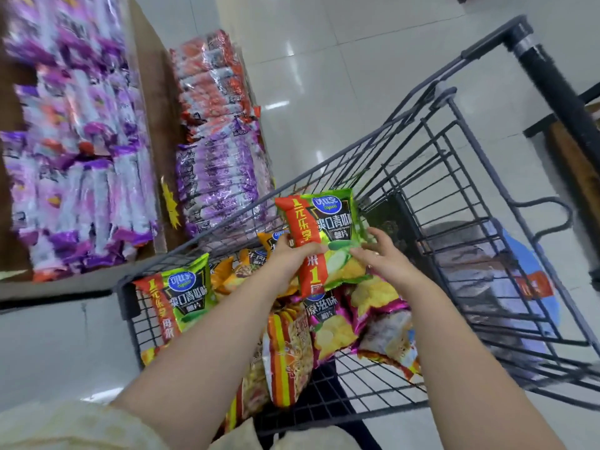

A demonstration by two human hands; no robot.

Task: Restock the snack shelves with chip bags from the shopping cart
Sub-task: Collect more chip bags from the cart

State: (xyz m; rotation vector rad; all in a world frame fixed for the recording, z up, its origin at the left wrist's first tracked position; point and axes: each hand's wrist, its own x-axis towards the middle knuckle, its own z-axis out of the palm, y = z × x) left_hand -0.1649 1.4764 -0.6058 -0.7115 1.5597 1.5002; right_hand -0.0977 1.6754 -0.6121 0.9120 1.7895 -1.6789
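— Lifting one out of the shopping cart (128, 300)?
— Yes. The left hand (290, 259) grips the green chip bag (324, 228) just above the cart's other bags (328, 323); the right hand (383, 256), fingers spread, only touches it.
— Next?
— Likely a carry left of the cart to the snack shelf (146, 102), keeping that grip.

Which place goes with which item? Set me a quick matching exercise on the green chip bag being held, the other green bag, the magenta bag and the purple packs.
Things:
1. held green bag
2. other green bag
3. magenta bag
4. purple packs

Places:
A. on the shelf, left of the cart
B. leaning in the cart's near left corner
C. gripped by the left hand above the cart
D. lying in the cart, below the held bag

Pairs: 1-C, 2-B, 3-D, 4-A
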